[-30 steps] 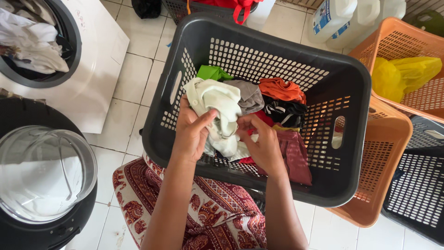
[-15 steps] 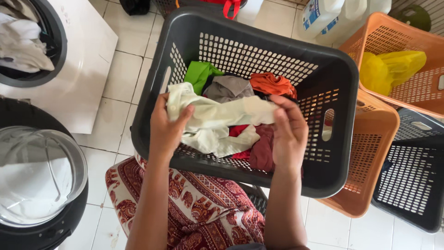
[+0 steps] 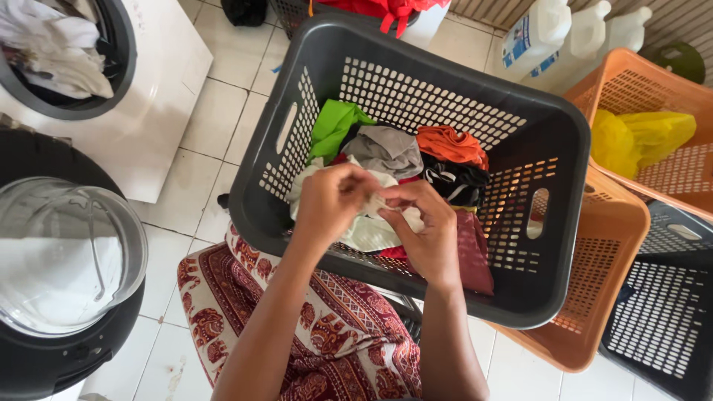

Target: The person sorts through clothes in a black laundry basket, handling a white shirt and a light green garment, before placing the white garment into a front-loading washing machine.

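A dark grey laundry basket [image 3: 564, 148] rests in front of me on my lap, filled with clothes: green [image 3: 332, 126], grey [image 3: 386, 148], orange [image 3: 449, 142], black-and-white [image 3: 457, 180] and maroon [image 3: 472, 249] pieces. My left hand [image 3: 327, 204] and my right hand [image 3: 423, 230] meet over the basket's near side. Both pinch a cream-white garment [image 3: 368, 230] that lies bunched on top of the pile beneath them.
An open front-loading washer [image 3: 67, 67] with white laundry inside stands at the upper left, its round glass door [image 3: 59, 260] swung out at the lower left. Orange baskets [image 3: 601, 252] and a dark basket [image 3: 661, 319] crowd the right. White detergent jugs [image 3: 542, 33] stand behind.
The cream garment was stretched wide between my hands; now my hands have come together at the middle and the cloth is bunched. The view has shifted slightly.
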